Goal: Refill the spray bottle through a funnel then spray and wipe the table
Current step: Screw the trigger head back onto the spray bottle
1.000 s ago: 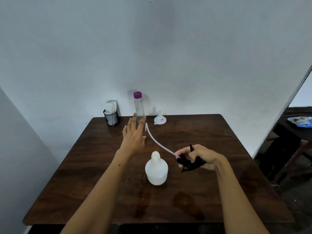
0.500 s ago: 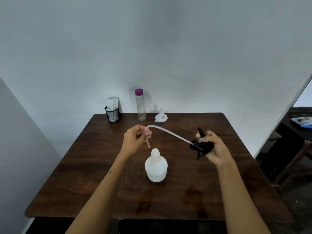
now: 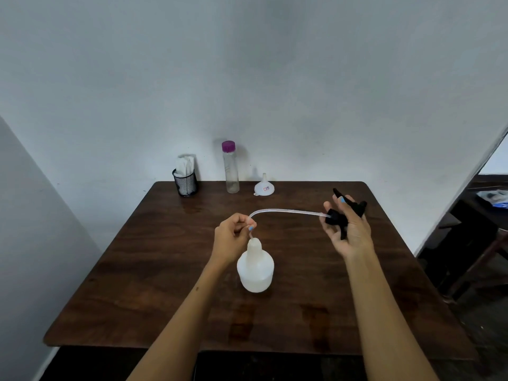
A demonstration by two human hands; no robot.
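Observation:
A white spray bottle (image 3: 255, 268) stands upright and uncapped in the middle of the dark wooden table (image 3: 302, 298). My right hand (image 3: 349, 232) holds the black spray head (image 3: 347, 214) up to the right of the bottle. Its clear dip tube (image 3: 288, 212) arcs left from the head. My left hand (image 3: 233, 237) pinches the tube's free end, whose tip points down right at the bottle's neck. A white funnel (image 3: 264, 186) sits upside down at the table's far edge. Left of the funnel stands a clear bottle with a purple cap (image 3: 230, 167).
A black mesh cup holding white napkins (image 3: 185, 180) stands at the far left of the table, near the wall. Another dark table with a plastic packet (image 3: 492, 198) is at the right, past the table's edge.
My left hand left the purple-capped bottle, took the tube's end and brought it down to the spray bottle's neck. My right hand lifted the spray head up and to the right.

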